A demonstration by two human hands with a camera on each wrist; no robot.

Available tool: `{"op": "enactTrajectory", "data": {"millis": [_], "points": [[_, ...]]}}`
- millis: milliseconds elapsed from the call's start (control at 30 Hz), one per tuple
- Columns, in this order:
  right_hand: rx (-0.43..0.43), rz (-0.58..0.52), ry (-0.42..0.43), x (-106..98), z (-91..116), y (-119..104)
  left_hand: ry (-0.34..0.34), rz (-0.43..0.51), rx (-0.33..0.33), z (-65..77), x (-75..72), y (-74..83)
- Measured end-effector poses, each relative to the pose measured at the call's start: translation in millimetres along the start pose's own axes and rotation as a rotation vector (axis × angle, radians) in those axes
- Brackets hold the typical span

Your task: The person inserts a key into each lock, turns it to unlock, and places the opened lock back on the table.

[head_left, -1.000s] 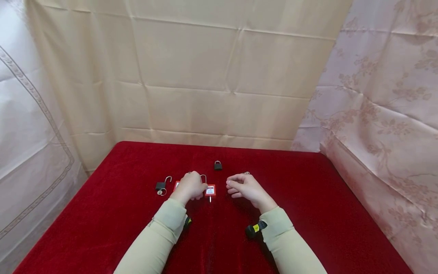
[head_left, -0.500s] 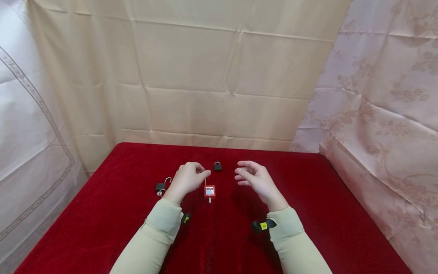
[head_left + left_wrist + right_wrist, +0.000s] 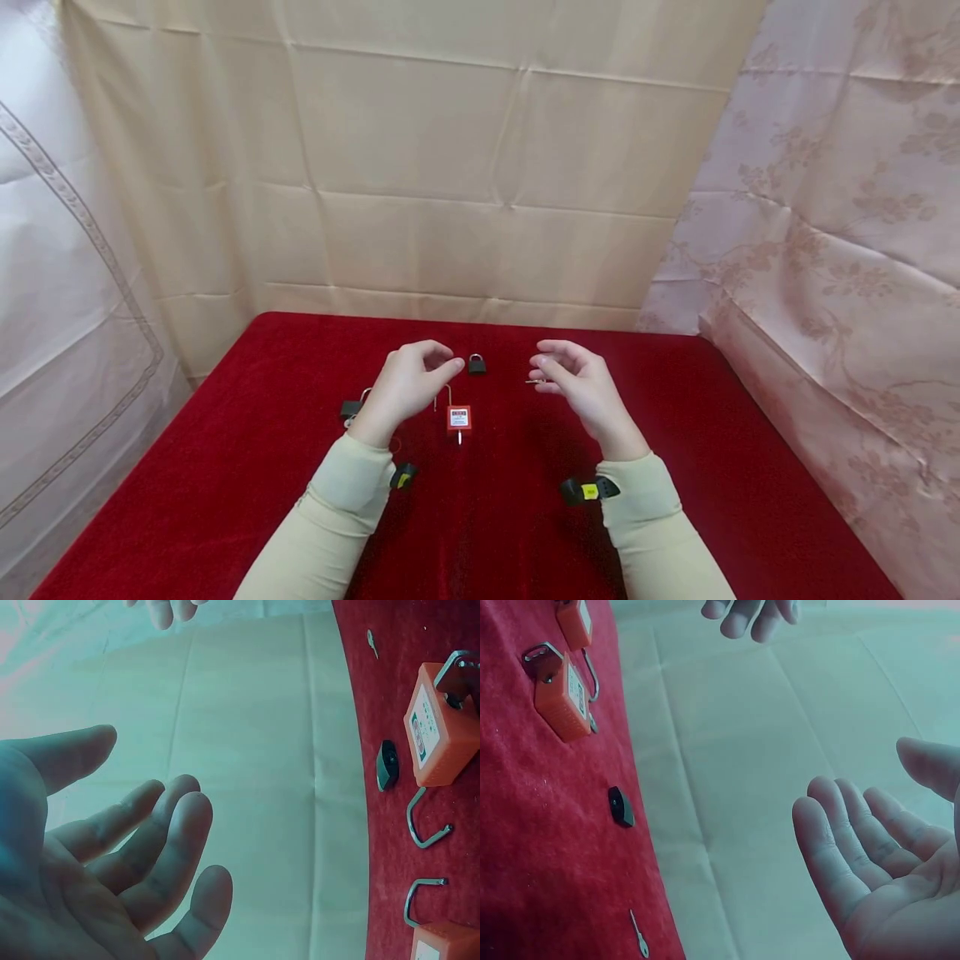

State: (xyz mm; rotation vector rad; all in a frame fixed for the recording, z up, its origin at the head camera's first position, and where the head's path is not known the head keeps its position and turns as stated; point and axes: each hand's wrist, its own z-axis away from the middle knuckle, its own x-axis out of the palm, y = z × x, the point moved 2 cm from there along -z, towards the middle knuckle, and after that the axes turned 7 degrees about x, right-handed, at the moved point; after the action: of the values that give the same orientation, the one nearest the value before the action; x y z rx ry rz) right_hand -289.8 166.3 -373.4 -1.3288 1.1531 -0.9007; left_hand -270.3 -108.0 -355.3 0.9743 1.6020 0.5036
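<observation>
My left hand (image 3: 410, 385) hovers over the table with its fingers loosely bent and nothing held. Close by lies a red padlock (image 3: 458, 419), its shackle swung out and a key in its base. A second red padlock (image 3: 444, 943) shows in the left wrist view; in the head view the left hand mostly hides it. My right hand (image 3: 585, 390) is also raised, its fingers relaxed around nothing. Beneath its fingertips a loose key (image 3: 535, 382) rests on the cloth. Between the hands, farther back, a small black padlock (image 3: 477, 365) has its shackle closed.
Left of the left hand lies another black padlock (image 3: 351, 408) with its shackle raised and a key by it, partly covered by that hand. Red velvet cloth (image 3: 675, 467) covers the table. Beige curtain (image 3: 480, 167) hangs behind, with patterned drapes (image 3: 847, 250) on the right.
My left hand has let go of the red padlocks and lifted up and away. My right hand has moved outward to the right and slightly back. The padlocks lie still.
</observation>
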Motion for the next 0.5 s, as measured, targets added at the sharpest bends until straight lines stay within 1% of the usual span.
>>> {"op": "enactTrajectory", "data": {"millis": [167, 300, 400, 500], "points": [[-0.005, 0.04, 0.027, -2.8, -1.7, 0.8, 0.033, -0.004, 0.013, -0.7, -0.5, -0.7], [0.007, 0.087, 0.052, -7.7, -5.3, 1.7, 0.062, 0.02, 0.009, -1.5, 0.1, -3.1], [0.018, 0.156, 0.065, -12.5, -11.0, 3.6, 0.075, 0.041, 0.001, -2.4, 0.7, -6.2], [0.031, 0.254, 0.063, -17.6, -19.3, 7.2, 0.083, 0.051, -0.02, -3.3, 1.9, -10.9]]}}
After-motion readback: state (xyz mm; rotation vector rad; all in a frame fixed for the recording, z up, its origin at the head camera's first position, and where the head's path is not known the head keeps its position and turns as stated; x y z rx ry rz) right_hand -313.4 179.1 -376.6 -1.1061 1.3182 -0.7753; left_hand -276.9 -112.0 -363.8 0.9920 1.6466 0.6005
